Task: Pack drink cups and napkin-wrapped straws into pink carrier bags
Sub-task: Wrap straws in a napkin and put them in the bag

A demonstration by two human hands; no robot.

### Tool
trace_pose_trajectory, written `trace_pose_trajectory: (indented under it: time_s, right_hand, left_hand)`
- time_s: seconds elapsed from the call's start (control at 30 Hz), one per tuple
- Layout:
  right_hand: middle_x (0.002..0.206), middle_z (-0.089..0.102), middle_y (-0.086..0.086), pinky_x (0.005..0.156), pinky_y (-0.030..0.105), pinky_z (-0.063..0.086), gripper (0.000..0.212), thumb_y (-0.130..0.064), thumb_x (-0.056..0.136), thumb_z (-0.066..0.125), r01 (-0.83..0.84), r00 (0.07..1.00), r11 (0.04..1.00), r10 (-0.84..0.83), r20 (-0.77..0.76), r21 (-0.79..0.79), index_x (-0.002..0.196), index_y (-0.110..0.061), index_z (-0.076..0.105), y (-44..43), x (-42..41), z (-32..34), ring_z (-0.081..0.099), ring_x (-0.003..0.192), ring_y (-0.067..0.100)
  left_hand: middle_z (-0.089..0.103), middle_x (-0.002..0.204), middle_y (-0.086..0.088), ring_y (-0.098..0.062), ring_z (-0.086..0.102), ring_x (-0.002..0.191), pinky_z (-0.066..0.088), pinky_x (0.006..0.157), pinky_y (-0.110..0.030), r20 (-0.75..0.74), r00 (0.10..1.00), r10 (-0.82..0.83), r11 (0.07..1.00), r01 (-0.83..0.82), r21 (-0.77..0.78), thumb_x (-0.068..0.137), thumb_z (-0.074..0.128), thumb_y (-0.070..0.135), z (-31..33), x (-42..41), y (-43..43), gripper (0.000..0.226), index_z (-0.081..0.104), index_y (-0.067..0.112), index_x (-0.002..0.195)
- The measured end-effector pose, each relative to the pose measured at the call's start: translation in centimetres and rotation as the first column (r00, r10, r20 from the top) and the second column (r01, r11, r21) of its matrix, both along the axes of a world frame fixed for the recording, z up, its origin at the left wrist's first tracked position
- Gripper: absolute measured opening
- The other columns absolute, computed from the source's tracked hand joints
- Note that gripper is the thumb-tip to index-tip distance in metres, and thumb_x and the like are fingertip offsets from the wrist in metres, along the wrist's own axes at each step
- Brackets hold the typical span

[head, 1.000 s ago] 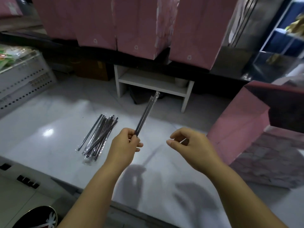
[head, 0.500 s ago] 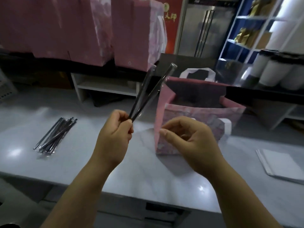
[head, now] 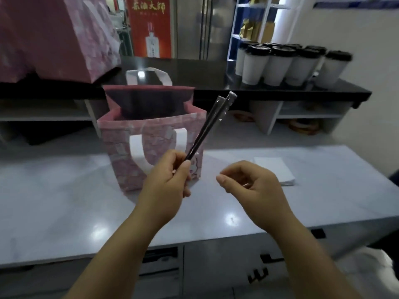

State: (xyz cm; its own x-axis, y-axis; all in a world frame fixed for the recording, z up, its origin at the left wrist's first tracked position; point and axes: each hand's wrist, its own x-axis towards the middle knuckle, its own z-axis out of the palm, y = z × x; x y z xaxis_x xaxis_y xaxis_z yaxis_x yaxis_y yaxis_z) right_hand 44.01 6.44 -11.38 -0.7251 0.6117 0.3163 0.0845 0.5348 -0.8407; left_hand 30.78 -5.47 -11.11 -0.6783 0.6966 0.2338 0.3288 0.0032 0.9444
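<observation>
My left hand (head: 170, 180) grips the lower ends of two dark straws (head: 210, 126) in clear wrappers; they slant up to the right in front of an open pink carrier bag (head: 121, 147) with white handles standing on the pale counter. My right hand (head: 250, 184) hovers to the right of the bag, fingers loosely curled, holding nothing I can see. A stack of white napkins (head: 274, 169) lies flat on the counter just behind my right hand. Several white drink cups with black lids (head: 278, 63) stand on the dark upper shelf at the back right.
More pink bags (head: 54, 33) stand on the dark shelf (head: 280, 91) at the upper left. White cubby shelves (head: 306, 113) run under it. The pale counter (head: 64, 201) stretches left and right, with drawers below its front edge. A red poster and blue shelving are behind.
My view has swung right: the loose straw pile has left the frame, and the bag, napkins and cups have come in. My left hand now holds two straws, up from one.
</observation>
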Motion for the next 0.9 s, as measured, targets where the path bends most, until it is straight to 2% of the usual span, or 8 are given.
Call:
trace_pose_trajectory:
  time_s: [0.1,0.23,0.3,0.43,0.53,0.7,0.77,0.9]
  right_hand:
    - [0.078,0.067,-0.013,0.064,0.024,0.052,0.005,-0.029,0.083,0.070,0.103,0.993,0.995,-0.102,0.057,-0.014,0.081,-0.025,0.068,2.8,1.5,-1.0,0.062,0.072,0.009]
    - [0.075,0.067,-0.011,0.062,0.016,0.049,0.006,-0.030,0.083,0.070,0.227,0.964,0.973,-0.218,0.149,-0.045,0.079,-0.026,0.068,6.9,2.9,-2.6,0.061,0.073,0.005]
    - [0.075,0.066,-0.010,0.062,0.016,0.049,0.007,-0.031,0.084,0.069,0.286,0.939,0.957,-0.269,0.213,-0.051,0.079,-0.026,0.067,9.2,3.4,-3.6,0.060,0.072,0.004]
    - [0.076,0.066,-0.008,0.064,0.020,0.047,0.009,-0.033,0.084,0.069,0.430,0.858,0.902,-0.392,0.333,-0.045,0.078,-0.025,0.067,13.9,4.3,-5.5,0.059,0.070,0.005]
    - [0.080,0.064,-0.010,0.065,0.023,0.046,0.011,-0.035,0.085,0.067,0.539,0.771,0.841,-0.480,0.418,-0.030,0.082,-0.025,0.066,17.1,4.7,-6.9,0.059,0.074,0.007]
    - [0.097,0.062,-0.009,0.077,0.034,0.051,0.022,-0.038,0.087,0.063,0.654,0.643,0.756,-0.570,0.512,0.021,0.104,-0.023,0.060,21.6,4.7,-9.4,0.060,0.087,0.013]
    - [0.110,0.060,-0.004,0.081,0.033,0.049,0.034,-0.038,0.088,0.062,0.649,0.611,0.757,-0.573,0.546,0.069,0.116,-0.020,0.057,23.1,4.6,-10.2,0.059,0.095,0.015]
    - [0.126,0.053,0.002,0.086,0.033,0.047,0.050,-0.041,0.089,0.061,0.602,0.587,0.796,-0.500,0.636,0.070,0.130,-0.014,0.050,25.8,4.1,-11.5,0.057,0.106,0.020]
  left_hand:
    - [0.056,0.075,-0.003,-0.009,0.054,0.057,0.051,0.063,-0.033,0.018,0.998,-0.064,0.997,0.065,-0.049,0.098,0.039,0.018,-1.0,1.0,3.4,0.014,0.053,0.019,0.095]
    - [0.059,0.080,-0.001,-0.011,0.058,0.065,0.051,0.070,-0.036,0.071,0.989,-0.130,0.982,0.138,-0.130,0.099,0.038,0.017,-2.7,1.2,8.5,0.016,0.053,0.022,0.097]
    - [0.061,0.081,0.000,-0.015,0.059,0.069,0.048,0.068,-0.036,0.110,0.982,-0.156,0.971,0.173,-0.163,0.098,0.038,0.015,-3.9,0.7,11.4,0.016,0.053,0.022,0.096]
    - [0.064,0.083,0.002,-0.016,0.059,0.070,0.037,0.060,-0.027,0.177,0.964,-0.197,0.949,0.233,-0.214,0.096,0.039,0.010,-6.6,-0.4,16.8,0.020,0.052,0.025,0.090]
    - [0.066,0.086,0.002,-0.015,0.059,0.074,0.037,0.062,-0.026,0.207,0.952,-0.224,0.929,0.273,-0.250,0.096,0.038,0.009,-7.9,-1.2,19.9,0.022,0.051,0.027,0.090]
    - [0.069,0.087,0.003,-0.016,0.063,0.082,0.043,0.073,-0.029,0.254,0.943,-0.215,0.917,0.285,-0.280,0.096,0.038,0.008,-9.5,-2.4,23.6,0.024,0.053,0.026,0.092]
    - [0.069,0.087,0.002,-0.016,0.064,0.085,0.045,0.078,-0.029,0.268,0.945,-0.187,0.918,0.265,-0.294,0.095,0.038,0.007,-10.0,-2.4,24.5,0.022,0.054,0.022,0.093]
    - [0.066,0.083,-0.004,-0.020,0.062,0.077,0.048,0.074,-0.031,0.298,0.948,-0.108,0.919,0.210,-0.334,0.092,0.038,0.004,-10.6,-2.2,25.9,0.020,0.054,0.016,0.091]
